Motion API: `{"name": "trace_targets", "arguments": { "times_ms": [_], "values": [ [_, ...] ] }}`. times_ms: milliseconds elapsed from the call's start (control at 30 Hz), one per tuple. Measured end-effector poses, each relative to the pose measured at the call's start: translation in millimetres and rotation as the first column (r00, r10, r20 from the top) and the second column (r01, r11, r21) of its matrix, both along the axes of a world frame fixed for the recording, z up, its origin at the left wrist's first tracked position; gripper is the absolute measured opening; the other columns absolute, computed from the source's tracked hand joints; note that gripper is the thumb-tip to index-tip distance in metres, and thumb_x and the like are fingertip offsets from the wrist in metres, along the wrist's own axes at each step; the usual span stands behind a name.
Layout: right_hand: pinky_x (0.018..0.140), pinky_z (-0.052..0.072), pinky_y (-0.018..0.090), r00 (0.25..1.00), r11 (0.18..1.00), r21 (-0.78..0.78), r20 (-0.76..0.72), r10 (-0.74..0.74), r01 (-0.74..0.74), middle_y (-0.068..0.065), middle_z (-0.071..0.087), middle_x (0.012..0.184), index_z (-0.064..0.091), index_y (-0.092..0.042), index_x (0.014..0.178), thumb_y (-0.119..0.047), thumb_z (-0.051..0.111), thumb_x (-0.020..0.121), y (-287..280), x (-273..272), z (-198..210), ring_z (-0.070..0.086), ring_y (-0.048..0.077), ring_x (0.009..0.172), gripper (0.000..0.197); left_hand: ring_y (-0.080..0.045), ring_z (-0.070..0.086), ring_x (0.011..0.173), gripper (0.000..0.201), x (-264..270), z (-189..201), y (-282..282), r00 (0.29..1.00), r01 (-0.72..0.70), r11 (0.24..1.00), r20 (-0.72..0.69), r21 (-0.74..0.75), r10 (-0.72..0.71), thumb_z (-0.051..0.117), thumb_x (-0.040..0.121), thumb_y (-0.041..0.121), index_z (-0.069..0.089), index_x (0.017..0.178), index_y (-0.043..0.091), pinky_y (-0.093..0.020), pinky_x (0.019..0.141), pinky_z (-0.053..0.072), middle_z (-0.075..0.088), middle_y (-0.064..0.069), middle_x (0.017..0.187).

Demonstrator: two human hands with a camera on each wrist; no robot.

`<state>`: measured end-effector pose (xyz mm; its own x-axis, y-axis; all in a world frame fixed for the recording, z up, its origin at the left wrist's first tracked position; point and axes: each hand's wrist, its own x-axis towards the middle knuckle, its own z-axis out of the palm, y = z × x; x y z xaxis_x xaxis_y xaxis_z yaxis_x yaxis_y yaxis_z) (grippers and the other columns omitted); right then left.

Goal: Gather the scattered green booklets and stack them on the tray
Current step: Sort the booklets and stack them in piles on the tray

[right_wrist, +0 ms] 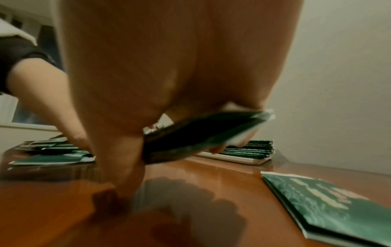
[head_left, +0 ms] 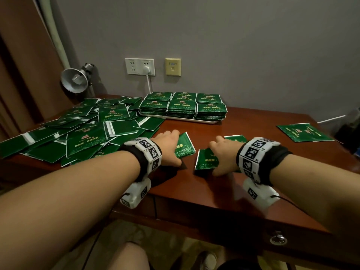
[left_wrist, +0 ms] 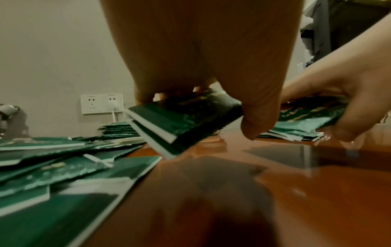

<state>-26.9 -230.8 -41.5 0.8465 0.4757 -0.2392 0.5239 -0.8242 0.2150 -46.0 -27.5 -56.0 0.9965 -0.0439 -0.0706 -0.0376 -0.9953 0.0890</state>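
Head view shows the left hand (head_left: 169, 147) gripping a small bundle of green booklets (head_left: 185, 146) while the right hand (head_left: 224, 155) grips another bundle (head_left: 206, 159) above the table (head_left: 194, 191).

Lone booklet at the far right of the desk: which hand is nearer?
Right. The right hand grips a few booklets near the desk's middle, with the lone booklet further out on its right. The left hand, also gripping booklets, sits beyond it, beside the scattered pile.

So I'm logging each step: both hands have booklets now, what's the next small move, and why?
Probably bring the two bundles together into one. The left hand grips a few booklets, the right hand grips another small bundle, and the tray with neat stacks sits just behind.
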Motion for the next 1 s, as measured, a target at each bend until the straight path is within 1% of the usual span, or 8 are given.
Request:
{"name": "trace_targets", "arguments": {
  "times_ms": [67,167,267,500,633,733,867,1000],
  "values": [
    [0.088,0.048,0.039,0.999,0.999,0.026,0.047,0.019,-0.020,0.004,0.044,0.117,0.043,-0.020,0.131,-0.056,0.070,0.070,-1.0,11.1,5.8,0.051,0.024,0.108,0.075,-0.025,0.051,0.110,0.084,8.3,7.3,3.9,0.999,0.034,0.999,0.008,-0.009,-0.034,0.078,0.067,0.045,0.035,0.133,0.015,-0.045,0.091,0.050,0.048,-0.005,0.118],
    [0.097,0.043,0.042,0.994,0.998,0.060,0.105,0.025,-0.031,0.001,0.044,0.129,0.032,-0.031,0.145,-0.057,0.068,0.073,-4.1,32.4,15.3,0.045,0.025,0.120,0.085,-0.025,0.051,0.114,0.089,24.6,18.6,9.9,0.997,0.075,0.997,0.030,-0.013,-0.075,0.081,0.070,0.044,0.034,0.139,0.014,-0.044,0.094,0.048,0.047,-0.006,0.124],
    [0.102,0.037,0.045,0.989,0.994,0.108,0.148,0.009,-0.026,-0.001,0.043,0.137,0.028,-0.034,0.147,-0.059,0.069,0.074,-8.0,57.2,24.8,0.040,0.025,0.126,0.087,-0.027,0.050,0.119,0.096,47.1,31.0,16.0,0.992,0.118,0.993,0.049,0.006,-0.118,0.083,0.070,0.044,0.030,0.145,0.012,-0.043,0.098,0.046,0.046,-0.009,0.131],
    [0.105,0.034,0.048,0.980,0.973,0.227,0.177,-0.085,0.043,-0.001,0.041,0.143,0.023,-0.036,0.149,-0.058,0.073,0.072,-7.7,132.9,45.0,0.037,0.027,0.131,0.095,-0.030,0.051,0.117,0.099,137.0,72.0,30.3,0.984,0.140,0.986,0.096,0.095,-0.149,0.084,0.068,0.045,0.031,0.144,0.010,-0.043,0.099,0.045,0.050,-0.013,0.129],
    [0.104,0.033,0.047,0.977,0.961,0.262,0.168,-0.129,0.082,-0.002,0.040,0.145,0.023,-0.035,0.149,-0.051,0.075,0.074,-2.7,180.3,47.0,0.036,0.028,0.131,0.093,-0.031,0.051,0.119,0.096,201.3,88.6,33.1,0.987,0.139,0.984,0.064,0.110,-0.146,0.086,0.067,0.039,0.035,0.142,0.010,-0.041,0.099,0.044,0.050,-0.013,0.133],
    [0.106,0.032,0.048,0.981,0.956,0.277,0.135,-0.142,0.101,-0.002,0.038,0.147,0.022,-0.035,0.149,-0.050,0.075,0.074,1.8,212.7,44.5,0.034,0.028,0.132,0.093,-0.030,0.051,0.121,0.094,247.8,91.1,33.7,0.990,0.137,0.981,0.003,0.139,-0.139,0.087,0.067,0.038,0.036,0.142,0.010,-0.040,0.100,0.044,0.050,-0.011,0.136],
    [0.109,0.030,0.050,0.985,0.946,0.305,0.095,-0.143,0.108,-0.003,0.035,0.151,0.021,-0.035,0.150,-0.052,0.074,0.075,6.2,248.4,42.1,0.031,0.028,0.136,0.093,-0.029,0.048,0.127,0.098,301.4,85.1,32.6,0.988,0.150,0.976,-0.053,0.160,-0.143,0.086,0.069,0.036,0.031,0.146,0.010,-0.037,0.103,0.041,0.046,-0.010,0.143],
    [0.110,0.030,0.052,0.989,0.940,0.322,0.054,-0.140,0.115,-0.004,0.035,0.151,0.022,-0.036,0.150,-0.053,0.074,0.075,7.8,271.0,39.5,0.030,0.029,0.137,0.093,-0.030,0.046,0.129,0.099,340.1,78.9,29.3,0.979,0.185,0.967,-0.114,0.175,-0.167,0.087,0.068,0.033,0.032,0.147,0.009,-0.040,0.106,0.039,0.045,-0.011,0.144]
  ]
}}
